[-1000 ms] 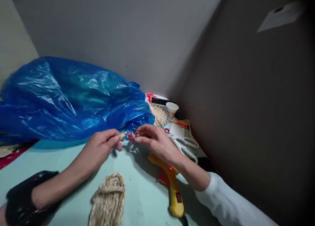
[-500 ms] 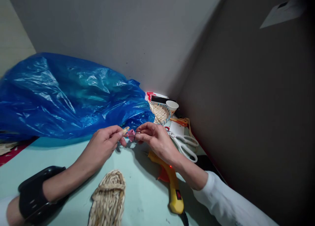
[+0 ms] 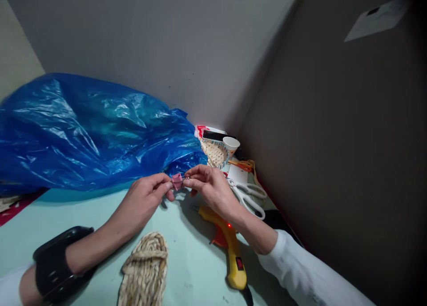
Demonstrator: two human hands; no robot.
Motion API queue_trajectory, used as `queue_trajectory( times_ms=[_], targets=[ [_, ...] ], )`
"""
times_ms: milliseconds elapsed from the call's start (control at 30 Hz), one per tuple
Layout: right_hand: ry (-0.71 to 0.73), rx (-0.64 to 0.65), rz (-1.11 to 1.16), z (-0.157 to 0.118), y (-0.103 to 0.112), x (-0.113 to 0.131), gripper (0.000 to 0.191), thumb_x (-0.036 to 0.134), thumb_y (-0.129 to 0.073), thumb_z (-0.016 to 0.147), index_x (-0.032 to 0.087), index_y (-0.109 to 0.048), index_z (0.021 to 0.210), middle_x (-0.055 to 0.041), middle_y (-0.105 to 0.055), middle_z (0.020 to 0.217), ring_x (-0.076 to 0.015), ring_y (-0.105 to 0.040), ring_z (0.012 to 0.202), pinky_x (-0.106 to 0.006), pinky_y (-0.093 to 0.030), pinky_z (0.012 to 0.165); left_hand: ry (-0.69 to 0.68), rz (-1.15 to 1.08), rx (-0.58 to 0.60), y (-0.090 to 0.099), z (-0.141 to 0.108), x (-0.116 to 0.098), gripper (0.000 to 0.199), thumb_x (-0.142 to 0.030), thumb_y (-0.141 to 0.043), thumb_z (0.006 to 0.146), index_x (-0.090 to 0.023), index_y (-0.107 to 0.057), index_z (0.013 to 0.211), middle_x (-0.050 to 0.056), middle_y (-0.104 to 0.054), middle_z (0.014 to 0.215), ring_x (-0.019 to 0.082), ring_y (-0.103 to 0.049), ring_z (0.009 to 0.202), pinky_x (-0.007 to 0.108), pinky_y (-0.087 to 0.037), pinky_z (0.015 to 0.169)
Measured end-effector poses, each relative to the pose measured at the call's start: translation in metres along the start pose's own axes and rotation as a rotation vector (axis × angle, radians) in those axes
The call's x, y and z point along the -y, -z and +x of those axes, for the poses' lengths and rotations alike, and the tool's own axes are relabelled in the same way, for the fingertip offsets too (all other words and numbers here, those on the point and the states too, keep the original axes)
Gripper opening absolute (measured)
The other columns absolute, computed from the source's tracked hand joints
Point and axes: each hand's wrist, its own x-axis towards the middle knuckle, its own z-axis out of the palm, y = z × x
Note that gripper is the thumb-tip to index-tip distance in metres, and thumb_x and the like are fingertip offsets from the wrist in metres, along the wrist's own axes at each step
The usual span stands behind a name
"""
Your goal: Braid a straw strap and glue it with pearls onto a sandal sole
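Observation:
A small pink folded piece (image 3: 177, 181), like a little ribbon or strap, is held up between my hands above the table. My left hand (image 3: 147, 199) pinches its left edge with thumb and fingertips. On the other side my right hand (image 3: 213, 188) is closed on a small shiny metal bit (image 3: 187, 178) at the pink piece's right end; its exact kind is too small to tell. Below the right wrist lies a yellow glue gun (image 3: 233, 252) with its red light on. A braided straw sole (image 3: 145, 270) rests nearer me on the table.
A big blue plastic bag (image 3: 90, 132) fills the back left of the pale green table (image 3: 90, 208). White-handled scissors (image 3: 248, 195), a small woven basket (image 3: 215, 152) and a paper cup (image 3: 231, 143) stand at the back right. Grey walls (image 3: 160, 39) close in behind and right.
My left thumb and fingers have closed in on the pink piece's left edge. A pale tip that showed at the left fingertips is now out of sight. The right hand keeps its pinch.

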Motion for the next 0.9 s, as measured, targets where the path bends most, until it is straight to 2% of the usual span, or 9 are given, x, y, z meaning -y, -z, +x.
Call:
queue_trajectory(
  times_ms=[100, 267, 467, 567, 633, 733, 800, 900],
  targets=[
    [0.000, 0.002, -0.008, -0.001, 0.000, 0.000, 0.009, 0.021, -0.072, 0.081, 0.017, -0.065, 0.084, 0.0009, -0.067, 0.067, -0.0135, -0.060, 0.056, -0.028, -0.045, 0.060, -0.001, -0.020, -0.005, 0.001, -0.001, -0.001, 0.034, -0.042, -0.053, 0.101, -0.018, -0.064, 0.079, -0.005, -0.059, 0.068, 0.011, -0.047, 0.051, 0.026, -0.040, 0.051],
    [0.003, 0.003, -0.010, -0.003, 0.000, -0.001, 0.009, 0.022, -0.072, 0.081, 0.017, -0.065, 0.085, 0.0016, -0.066, 0.067, -0.0130, -0.058, 0.056, -0.027, -0.045, 0.058, 0.002, -0.032, 0.051, 0.000, 0.000, -0.001, 0.033, -0.037, -0.055, 0.101, -0.018, -0.063, 0.076, -0.007, -0.054, 0.063, 0.009, -0.040, 0.046, 0.024, -0.035, 0.046],
    [0.015, 0.023, -0.030, -0.002, 0.001, -0.002, 0.010, 0.022, -0.071, 0.083, 0.017, -0.066, 0.090, 0.0005, -0.069, 0.072, -0.0139, -0.061, 0.060, -0.027, -0.048, 0.060, 0.037, -0.055, 0.069, -0.001, -0.002, -0.003, 0.031, -0.034, -0.056, 0.100, -0.017, -0.064, 0.076, -0.008, -0.050, 0.061, 0.008, -0.034, 0.043, 0.023, -0.027, 0.042],
    [0.026, 0.057, -0.053, -0.001, 0.001, 0.000, 0.014, 0.022, -0.070, 0.084, 0.016, -0.067, 0.097, -0.0037, -0.074, 0.082, -0.0173, -0.067, 0.070, -0.030, -0.053, 0.068, 0.061, -0.056, 0.060, 0.000, -0.002, -0.004, 0.032, -0.036, -0.059, 0.099, -0.018, -0.063, 0.074, -0.009, -0.050, 0.060, 0.008, -0.035, 0.044, 0.024, -0.028, 0.043],
    [0.038, 0.068, -0.076, -0.001, 0.002, 0.001, 0.019, 0.024, -0.070, 0.086, 0.015, -0.068, 0.103, -0.0077, -0.077, 0.093, -0.0215, -0.072, 0.084, -0.034, -0.055, 0.078, 0.085, -0.066, 0.061, 0.001, -0.001, -0.005, 0.034, -0.039, -0.062, 0.098, -0.018, -0.062, 0.072, -0.009, -0.050, 0.059, 0.007, -0.036, 0.044, 0.023, -0.030, 0.043],
    [0.065, 0.079, -0.116, -0.001, 0.004, 0.003, 0.027, 0.025, -0.067, 0.090, 0.016, -0.069, 0.115, -0.0111, -0.078, 0.111, -0.0265, -0.072, 0.105, -0.039, -0.054, 0.091, 0.136, -0.131, 0.106, 0.006, 0.000, -0.002, 0.037, -0.043, -0.060, 0.099, -0.018, -0.061, 0.071, -0.010, -0.047, 0.054, 0.007, -0.037, 0.041, 0.023, -0.033, 0.042],
    [0.082, 0.101, -0.136, -0.002, 0.006, 0.004, 0.030, 0.025, -0.065, 0.092, 0.016, -0.068, 0.121, -0.0106, -0.077, 0.116, -0.0271, -0.072, 0.110, -0.040, -0.054, 0.095, 0.183, -0.207, 0.163, 0.010, -0.001, 0.000, 0.038, -0.044, -0.057, 0.100, -0.018, -0.062, 0.074, -0.011, -0.047, 0.052, 0.007, -0.038, 0.039, 0.023, -0.035, 0.042],
    [0.092, 0.121, -0.171, -0.004, 0.006, 0.006, 0.031, 0.023, -0.063, 0.094, 0.015, -0.069, 0.123, -0.0102, -0.078, 0.114, -0.0264, -0.073, 0.107, -0.040, -0.054, 0.095, 0.249, -0.352, 0.257, 0.017, -0.009, 0.001, 0.031, -0.044, -0.057, 0.100, -0.017, -0.065, 0.087, -0.006, -0.062, 0.065, 0.007, -0.046, 0.042, 0.022, -0.039, 0.042]
  ],
)
